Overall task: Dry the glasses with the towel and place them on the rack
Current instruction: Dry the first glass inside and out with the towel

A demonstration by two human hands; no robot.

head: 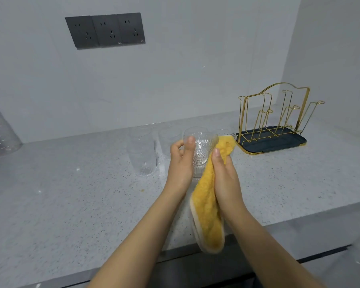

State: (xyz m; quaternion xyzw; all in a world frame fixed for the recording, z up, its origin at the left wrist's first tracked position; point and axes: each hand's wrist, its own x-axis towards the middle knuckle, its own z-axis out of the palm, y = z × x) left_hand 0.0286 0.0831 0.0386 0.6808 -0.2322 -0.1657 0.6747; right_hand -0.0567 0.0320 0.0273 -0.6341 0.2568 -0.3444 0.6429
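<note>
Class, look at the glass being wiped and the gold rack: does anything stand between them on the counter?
Only one thing: another clear glass stands just behind the yellow towel, roughly between the held glass and the rack. The rack's pegs are bare. Lifting the held glass over it should clear the way.

We see a bright picture with soft, even light. We cannot tell where the light comes from. Shadows are faint: a pale one lies on the counter (71,194) under the arms. The wall (175,69) looks flat and gray-white, with no strong glare. The gold rack (272,119) shines a little on its wires. The clear glasses (142,152) are hard to see against the pale counter. The whole picture looks a bit soft and smeary, not sharp. Straight lines bend near the edges, like the counter's front edge and the sockets (105,30).
</note>
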